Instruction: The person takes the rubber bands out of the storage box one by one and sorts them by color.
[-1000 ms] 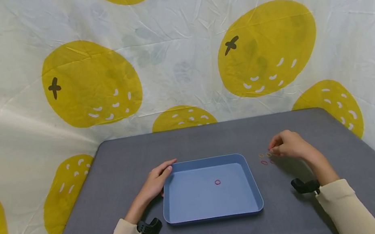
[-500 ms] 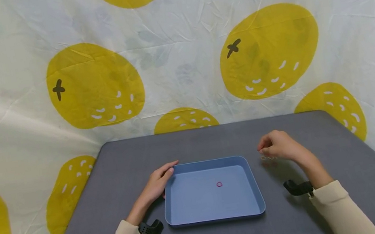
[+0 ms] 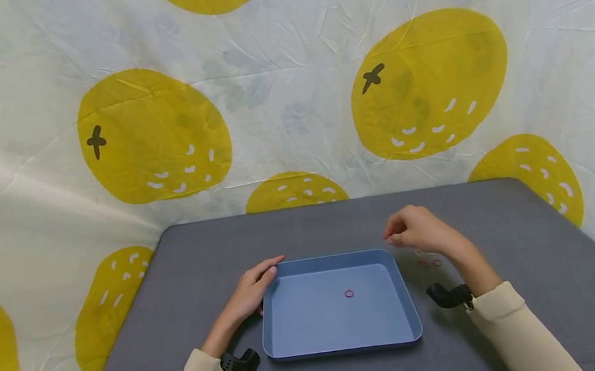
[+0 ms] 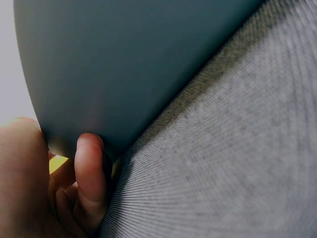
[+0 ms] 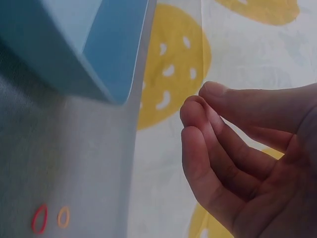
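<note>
A blue tray (image 3: 337, 309) sits on the grey table (image 3: 551, 275), nearest the person, with both cream sleeves coming in at either side of it. 1 small red rubber band (image 3: 349, 293) lies flat on the tray floor, a little right of its middle.

The left hand (image 3: 250, 290) rests against the tray's far left corner, fingers laid along the rim; the left wrist view shows a thumb (image 4: 90, 168) pressed against the tray's outer wall (image 4: 124, 64), with the other fingers loosely bent and gripping nothing else.

The right hand (image 3: 418, 230) is raised just beyond the tray's far right corner, its fingers (image 5: 208, 124) curled in toward the thumb. Whether it pinches a band between the fingertips cannot be told; none shows in the right wrist view.

On the table beside the tray's right edge, under and just behind that hand, lie loose bands (image 3: 429, 263); in the right wrist view 2 of them show, 1 red (image 5: 39, 218) and 1 orange (image 5: 63, 216), side by side and apart from the tray.

Behind the table hangs a white cloth (image 3: 281, 84) printed with big yellow fruit.
</note>
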### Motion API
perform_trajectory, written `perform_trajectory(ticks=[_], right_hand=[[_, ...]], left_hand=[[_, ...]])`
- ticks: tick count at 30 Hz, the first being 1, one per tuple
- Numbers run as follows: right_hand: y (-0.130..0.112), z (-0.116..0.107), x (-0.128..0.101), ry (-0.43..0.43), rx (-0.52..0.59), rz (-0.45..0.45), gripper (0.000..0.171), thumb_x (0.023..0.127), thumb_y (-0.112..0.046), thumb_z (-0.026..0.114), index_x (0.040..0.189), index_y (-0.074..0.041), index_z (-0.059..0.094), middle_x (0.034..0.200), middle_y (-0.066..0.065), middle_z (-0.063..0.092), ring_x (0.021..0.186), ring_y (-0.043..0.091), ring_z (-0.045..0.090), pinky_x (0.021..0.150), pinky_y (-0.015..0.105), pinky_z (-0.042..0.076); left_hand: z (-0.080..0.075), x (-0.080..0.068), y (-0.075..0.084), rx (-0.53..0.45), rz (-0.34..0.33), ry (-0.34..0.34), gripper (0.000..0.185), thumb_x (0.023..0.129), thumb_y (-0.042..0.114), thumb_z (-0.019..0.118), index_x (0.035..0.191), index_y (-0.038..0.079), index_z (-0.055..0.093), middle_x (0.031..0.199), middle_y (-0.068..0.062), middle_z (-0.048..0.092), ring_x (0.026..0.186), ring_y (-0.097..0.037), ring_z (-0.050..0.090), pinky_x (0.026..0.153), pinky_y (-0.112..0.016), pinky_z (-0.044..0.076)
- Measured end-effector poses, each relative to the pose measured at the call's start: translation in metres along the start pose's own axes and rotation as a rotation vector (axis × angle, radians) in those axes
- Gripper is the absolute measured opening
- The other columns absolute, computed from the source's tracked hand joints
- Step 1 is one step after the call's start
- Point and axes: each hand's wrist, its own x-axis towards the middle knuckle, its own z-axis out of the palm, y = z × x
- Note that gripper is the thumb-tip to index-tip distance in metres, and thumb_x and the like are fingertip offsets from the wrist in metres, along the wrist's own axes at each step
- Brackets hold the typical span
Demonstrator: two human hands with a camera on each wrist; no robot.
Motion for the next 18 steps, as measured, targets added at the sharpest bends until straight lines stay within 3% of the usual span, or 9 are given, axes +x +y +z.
perform_trajectory(ticks=[12, 18], right_hand=[[-0.024, 0.019, 0.018, -0.046, 0.052, -0.084, 0.009, 0.092, -0.007, 0.073, 0.096, -0.004, 0.080, 0.089, 0.006, 0.078, 0.076, 0.011, 0.067, 0.070, 0.032, 0.057], [-0.036, 0.035, 0.028, -0.095, 0.057, -0.133, 0.011, 0.092, -0.008, 0.076, 0.098, -0.001, 0.080, 0.090, 0.006, 0.078, 0.077, 0.012, 0.067, 0.070, 0.031, 0.057]], left_hand=[[0.001, -0.001, 0.002, -0.023, 0.017, 0.019, 0.044, 0.112, 0.035, 0.046, 0.153, 0.022, 0.053, 0.141, -0.018, 0.062, 0.036, -0.022, 0.046, 0.038, -0.040, 0.047], [0.000, 0.000, 0.002, -0.011, 0.010, 0.016, 0.043, 0.111, 0.040, 0.045, 0.152, 0.026, 0.054, 0.138, -0.015, 0.064, 0.038, -0.021, 0.048, 0.040, -0.040, 0.049]])
